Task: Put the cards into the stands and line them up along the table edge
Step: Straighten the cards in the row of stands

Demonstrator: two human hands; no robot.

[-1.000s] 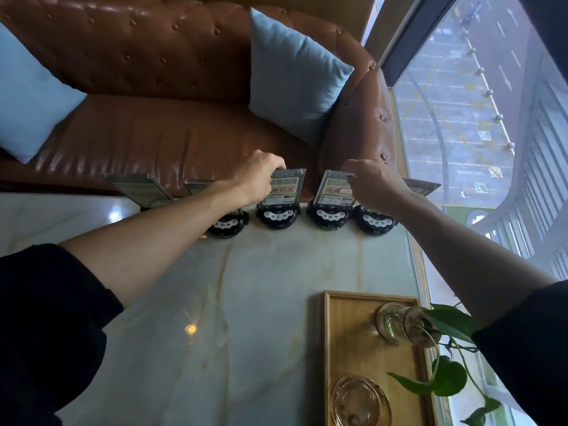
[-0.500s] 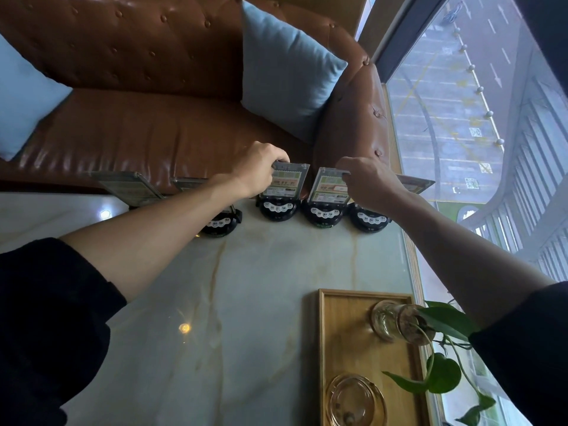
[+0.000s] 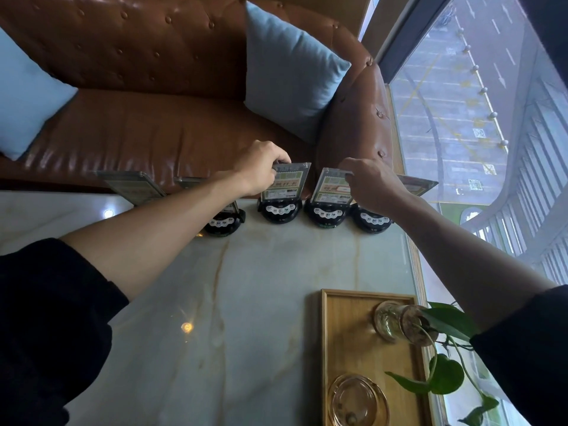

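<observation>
Several black stands with clear card holders stand in a row along the far edge of the marble table (image 3: 276, 302). My left hand (image 3: 261, 167) grips the top left corner of the card (image 3: 290, 186) in the middle stand (image 3: 279, 212). My right hand (image 3: 372, 182) pinches the top right of the neighbouring card (image 3: 330, 189) in its stand (image 3: 327, 215). Another stand (image 3: 222, 224) sits partly under my left forearm. The rightmost stand (image 3: 373, 222) and its card (image 3: 419, 184) show beside my right wrist. The leftmost card (image 3: 130, 186) leans at the far left.
A brown leather sofa (image 3: 153, 133) with light blue cushions (image 3: 289, 72) runs behind the table. A wooden tray (image 3: 347, 348) at the near right holds a glass vase with a green plant (image 3: 399, 324) and a glass ashtray (image 3: 358, 401). A window (image 3: 461, 118) is on the right.
Both hands stay on the same two cards. The view has shifted slightly, and the two middle stands look a little closer together.
</observation>
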